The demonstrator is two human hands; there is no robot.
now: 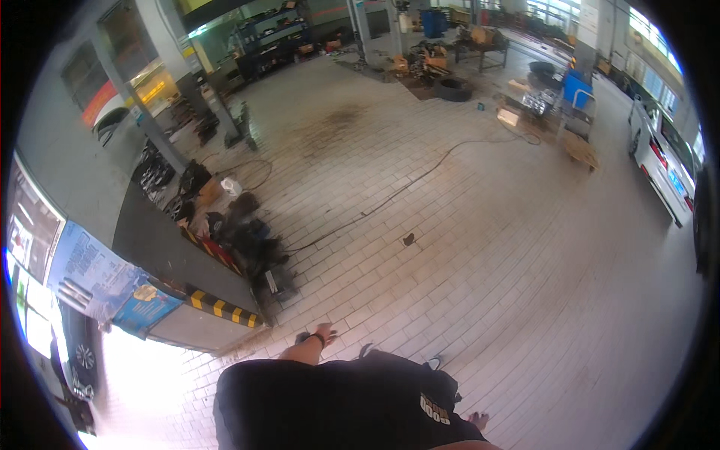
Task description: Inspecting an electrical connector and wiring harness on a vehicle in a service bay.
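My left hand (325, 334) hangs beside my body at the lower middle, fingers loosely apart, with a dark band on the wrist and nothing visible in its grasp. My right hand (478, 420) is low at the right of my dark shirt (322, 405), its fingers apart and slightly blurred. Neither hand touches anything that I can see. Ahead on the tiled floor (450, 285) lie a long dark hose (375, 206) and a small dark piece (408, 239).
A pillar (195, 304) with striped edging and a heap of dark parts (244, 244) stand at left. A white car (660, 150) is parked at right. A tyre (452, 90), blue bins (577, 90), a cart (540, 101), lift posts (150, 127) and shelves (266, 37) are farther back.
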